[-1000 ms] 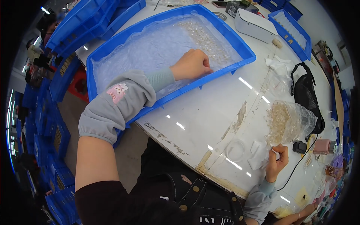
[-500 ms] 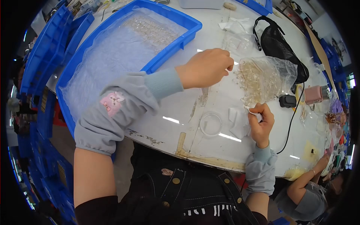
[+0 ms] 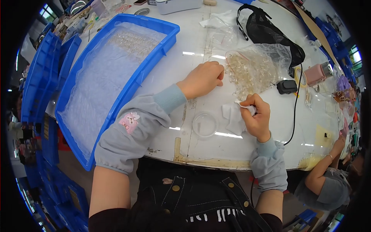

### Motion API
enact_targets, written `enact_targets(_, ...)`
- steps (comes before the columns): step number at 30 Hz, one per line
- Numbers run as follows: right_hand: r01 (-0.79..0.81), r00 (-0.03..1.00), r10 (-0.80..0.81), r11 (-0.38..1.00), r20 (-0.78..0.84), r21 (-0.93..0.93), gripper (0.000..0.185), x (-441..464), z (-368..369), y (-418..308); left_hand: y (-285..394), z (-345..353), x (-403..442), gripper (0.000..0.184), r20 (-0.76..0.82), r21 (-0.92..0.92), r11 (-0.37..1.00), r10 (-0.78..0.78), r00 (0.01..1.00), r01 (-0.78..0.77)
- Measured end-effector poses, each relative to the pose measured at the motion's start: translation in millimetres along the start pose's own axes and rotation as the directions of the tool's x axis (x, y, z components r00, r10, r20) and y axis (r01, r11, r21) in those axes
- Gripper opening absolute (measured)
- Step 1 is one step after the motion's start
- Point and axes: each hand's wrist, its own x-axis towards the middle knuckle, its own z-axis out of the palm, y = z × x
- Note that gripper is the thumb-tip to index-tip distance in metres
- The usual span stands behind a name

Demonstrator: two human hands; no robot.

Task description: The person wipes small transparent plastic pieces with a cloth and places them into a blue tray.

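Note:
My left hand [image 3: 203, 80] is closed, fingers curled down over the table just left of an open clear plastic bag [image 3: 276, 58]. Any object in those fingers is hidden. Small clear, yellowish pieces [image 3: 253, 73] fill the bag and spill from its near and left sides. My right hand [image 3: 256, 118] pinches a crumpled white tissue [image 3: 247, 107] by the near end of the pile. Another white tissue [image 3: 233, 119] lies flat beside that hand. Left of it sits a round clear dish [image 3: 195, 130] with a small pale strip inside.
A large blue tray [image 3: 135, 87], lined with clear film and holding rows of clear pieces at its far end, stands on the left. Beyond the bag lies a black mesh pouch [image 3: 266, 34]. A small black box [image 3: 286, 87] and cable are at right. A co-worker's arm [image 3: 324, 164] shows lower right.
The whole view has shifted, with table things now further left and mostly higher. My left hand has come nearer to me relative to the bag. My right hand still pinches the tissue.

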Motion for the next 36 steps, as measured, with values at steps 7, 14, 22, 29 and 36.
enact_targets(7,-0.003,1.0,0.002,1.0,0.007,0.019,0.009,-3,5,-5,14,-5,-36,0.016,-0.096,-0.139,0.99,-0.022,0.995,0.008)
enact_targets(14,0.03,0.999,-0.03,0.998,0.014,0.046,0.012,-6,16,-10,44,0,-59,0.02,0.223,-0.844,0.425,-0.278,0.935,0.327)
enact_targets(22,0.045,0.999,-0.045,0.999,-0.026,-0.008,0.013,-4,17,-7,49,7,-62,0.024,0.285,-0.916,0.203,-0.277,0.918,0.346)
enact_targets(29,0.067,0.998,-0.067,0.998,-0.013,0.0,0.012,-5,19,-8,49,13,-64,0.024,0.263,-0.935,0.146,-0.332,0.906,0.325)
enact_targets(36,0.058,0.998,-0.058,0.998,-0.01,0.02,0.01,-3,24,-13,53,8,-65,0.025,0.217,-0.901,0.296,-0.328,0.92,0.318)
